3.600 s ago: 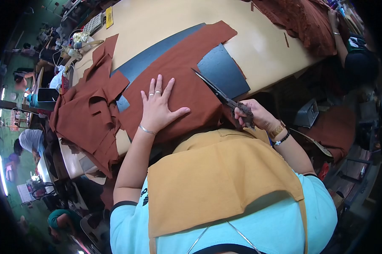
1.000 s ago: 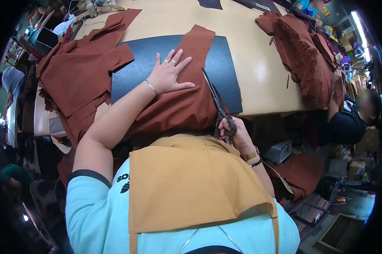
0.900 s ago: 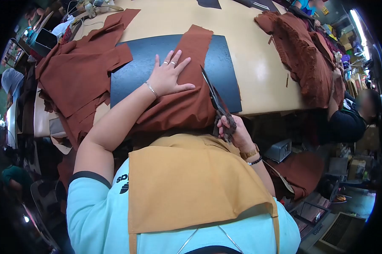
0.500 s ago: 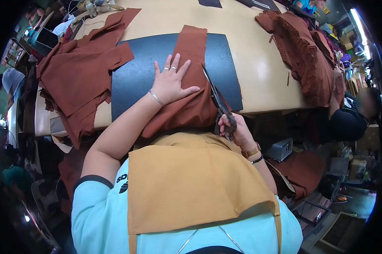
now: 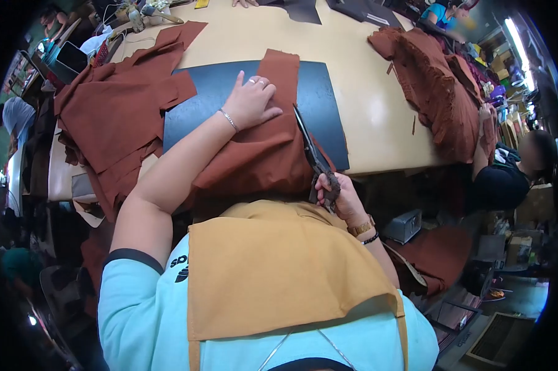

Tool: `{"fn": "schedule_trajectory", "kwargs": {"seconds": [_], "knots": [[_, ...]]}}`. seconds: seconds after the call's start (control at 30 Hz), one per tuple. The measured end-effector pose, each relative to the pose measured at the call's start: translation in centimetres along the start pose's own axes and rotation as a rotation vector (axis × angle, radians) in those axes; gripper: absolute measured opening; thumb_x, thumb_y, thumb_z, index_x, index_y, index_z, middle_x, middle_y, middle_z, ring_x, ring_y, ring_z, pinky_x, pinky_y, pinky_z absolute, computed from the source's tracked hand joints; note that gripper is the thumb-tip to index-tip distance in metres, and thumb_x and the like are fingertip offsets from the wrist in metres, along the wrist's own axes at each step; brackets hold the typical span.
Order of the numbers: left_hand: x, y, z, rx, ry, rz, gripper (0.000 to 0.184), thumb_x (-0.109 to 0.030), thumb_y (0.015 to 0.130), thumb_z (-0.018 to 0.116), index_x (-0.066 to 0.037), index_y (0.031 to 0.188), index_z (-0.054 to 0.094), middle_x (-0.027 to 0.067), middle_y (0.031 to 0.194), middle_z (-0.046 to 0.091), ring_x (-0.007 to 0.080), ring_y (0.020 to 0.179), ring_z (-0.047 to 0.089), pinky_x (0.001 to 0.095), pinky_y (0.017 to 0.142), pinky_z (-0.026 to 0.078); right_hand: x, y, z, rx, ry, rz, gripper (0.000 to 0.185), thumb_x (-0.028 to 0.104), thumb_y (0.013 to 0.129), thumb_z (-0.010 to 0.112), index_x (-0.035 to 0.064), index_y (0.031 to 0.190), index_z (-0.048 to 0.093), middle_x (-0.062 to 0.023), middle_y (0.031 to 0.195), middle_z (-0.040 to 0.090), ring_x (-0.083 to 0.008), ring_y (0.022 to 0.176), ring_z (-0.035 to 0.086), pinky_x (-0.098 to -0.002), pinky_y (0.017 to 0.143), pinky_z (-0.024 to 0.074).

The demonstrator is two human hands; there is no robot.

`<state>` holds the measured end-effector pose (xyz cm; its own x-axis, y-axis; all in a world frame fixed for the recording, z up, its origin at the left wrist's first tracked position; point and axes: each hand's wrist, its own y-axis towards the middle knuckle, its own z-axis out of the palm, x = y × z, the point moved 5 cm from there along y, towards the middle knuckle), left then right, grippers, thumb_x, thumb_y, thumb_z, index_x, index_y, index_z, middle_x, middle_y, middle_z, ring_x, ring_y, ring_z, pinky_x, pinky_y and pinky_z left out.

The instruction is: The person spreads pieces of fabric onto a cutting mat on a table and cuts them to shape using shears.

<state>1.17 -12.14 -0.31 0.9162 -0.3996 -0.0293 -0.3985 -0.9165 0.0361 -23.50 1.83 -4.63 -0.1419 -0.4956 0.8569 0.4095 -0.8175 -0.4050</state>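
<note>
A reddish-brown sheet of leather [image 5: 266, 154] lies over a dark cutting board [image 5: 198, 105] and hangs in folds past the table's near edge. My left hand [image 5: 252, 102] rests on its strip-like upper part, fingers bent, with the thumb and little finger apart from the others. In my right hand [image 5: 341, 196] are dark scissors [image 5: 313, 151], my fingers closed around wrapped handles. Their blades point away from me along the right edge of the leather, tips near the board's middle. Whether the blades are parted is hard to see.
More brown leather pieces [image 5: 118, 111] are heaped on the left of the table [image 5: 378, 111]. A large ragged hide [image 5: 430, 86] lies at the right, where a co-worker [image 5: 505, 164] touches it. Dark sheets [image 5: 359, 12] and a brush [image 5: 161, 13] sit at the far side.
My left hand has gone from flat and spread to bent fingers on the leather. The scissors stay along the leather's right edge. Another person's hand now shows at the far edge.
</note>
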Motion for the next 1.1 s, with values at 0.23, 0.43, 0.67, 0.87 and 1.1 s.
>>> {"fn": "schedule_trajectory", "kwargs": {"seconds": [0.23,0.43,0.67,0.87,1.1], "knots": [[-0.3,-1.1,2.6,-0.104,-0.080,-0.020,0.084,-0.073,0.085,0.040,-0.017,0.148,0.034,0.0160,0.156,0.024,0.0351,0.144,0.021,0.0710,0.106,0.016,0.3,0.2,0.3,-0.005,-0.011,0.029,0.028,0.032,0.091,0.067,0.0052,0.084,0.061,-0.0019,0.067,0.061,-0.0088,0.057,0.059,-0.0235,0.054,0.0497],[-1.6,-2.3,2.5,-0.076,-0.071,-0.110,0.084,-0.072,0.086,0.042,-0.018,0.149,0.031,0.0144,0.157,0.021,0.0348,0.144,0.020,0.0728,0.105,0.017,-0.1,0.5,0.2,-0.031,0.007,0.006,0.029,0.032,0.091,0.066,0.0048,0.085,0.061,-0.0029,0.068,0.061,-0.0094,0.057,0.058,-0.0226,0.054,0.0484],[-2.3,-2.8,3.1,-0.117,-0.065,-0.171,0.085,-0.073,0.085,0.042,-0.018,0.149,0.030,0.0152,0.157,0.020,0.0357,0.144,0.020,0.0744,0.104,0.016,-0.3,-0.1,0.2,-0.046,-0.004,-0.039,0.026,0.030,0.093,0.064,0.0047,0.086,0.061,-0.0024,0.068,0.061,-0.0097,0.058,0.059,-0.0239,0.054,0.0484],[-3.7,-3.5,3.2,-0.126,-0.043,-0.129,0.086,-0.073,0.085,0.042,-0.018,0.149,0.030,0.0155,0.157,0.020,0.0362,0.144,0.021,0.0766,0.101,0.016,-0.1,0.6,0.7,-0.030,0.075,0.007,0.027,0.031,0.093,0.064,0.0047,0.086,0.060,-0.0022,0.068,0.061,-0.0104,0.057,0.059,-0.0235,0.054,0.0486],[-4.0,-3.8,3.3,-0.127,-0.048,-0.145,0.085,-0.073,0.085,0.043,-0.018,0.149,0.031,0.0158,0.157,0.020,0.0362,0.144,0.022,0.0771,0.100,0.017,-0.6,0.0,0.8,-0.066,0.047,-0.049,0.027,0.030,0.092,0.065,0.0040,0.087,0.061,-0.0024,0.068,0.061,-0.0099,0.058,0.059,-0.0240,0.055,0.0483]]}}
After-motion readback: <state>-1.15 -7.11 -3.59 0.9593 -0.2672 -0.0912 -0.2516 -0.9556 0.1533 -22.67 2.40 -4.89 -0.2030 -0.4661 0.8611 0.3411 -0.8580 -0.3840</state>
